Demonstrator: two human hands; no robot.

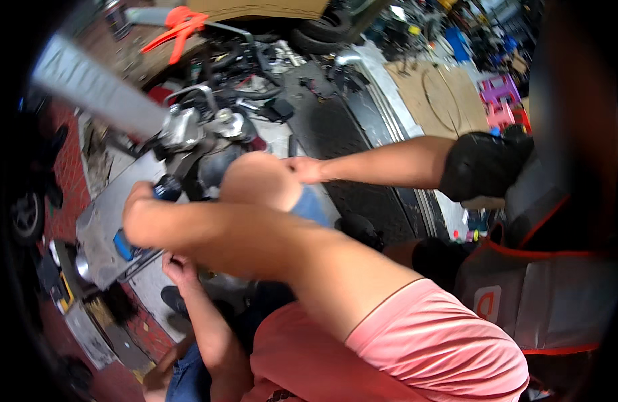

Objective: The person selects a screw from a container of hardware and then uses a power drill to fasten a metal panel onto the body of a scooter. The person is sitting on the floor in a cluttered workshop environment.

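My right arm, in a pink sleeve, crosses the middle of the head view. My right hand point(141, 209) curls around a dark blue tool point(167, 188), whose kind blur and my fingers hide. A bright blue piece point(123, 245) shows just below that hand; whether it belongs to the tool I cannot tell. Lower down, my left hand point(179, 269) is closed with its fingers bent; what is in them cannot be made out. Beyond the hands stands a greasy metal engine-like part point(183, 127) with silver housings.
A co-worker's hand point(305, 170) in a black sleeve rests by a rounded bare-skin shape, perhaps a knee, above blue cloth point(310, 205). A grey post point(98, 84) slants at left. An orange clamp point(178, 32), cardboard point(429, 97) and a grey bag point(557, 295) lie around.
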